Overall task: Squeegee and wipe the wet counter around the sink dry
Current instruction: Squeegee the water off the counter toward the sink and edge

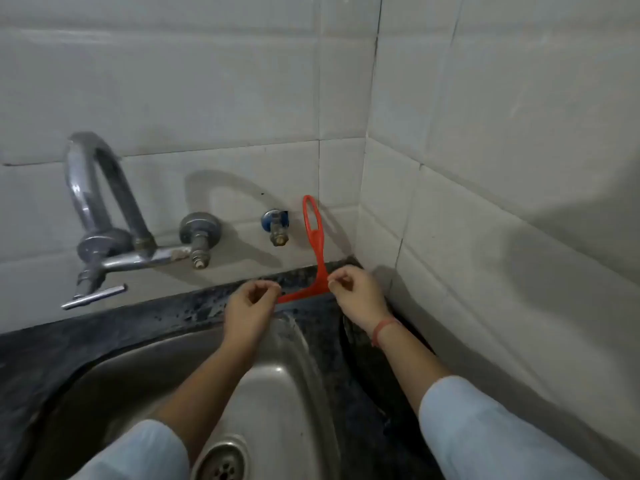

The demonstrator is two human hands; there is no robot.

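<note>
Squeegee [316,251] stands blade-down on the worktop [166,311] behind the sink [138,368]. Left hand [250,301] and right hand [355,291] pinch its blade ends with curled fingers — slight hold; wet plastic may slip, leaving streaks.

The squeegee [313,251] was thin red plastic. The sink [277,382] was dull brushed steel; the counter [194,306] dark speckled stone, wet-looking. The tap [100,216] was tarnished metal, the wall tiles [173,98] pale and faintly glossy.

Only 1 head-worn view, close above the sink [166,372], looking forward and down toward the counter's [104,327] back right corner.
</note>
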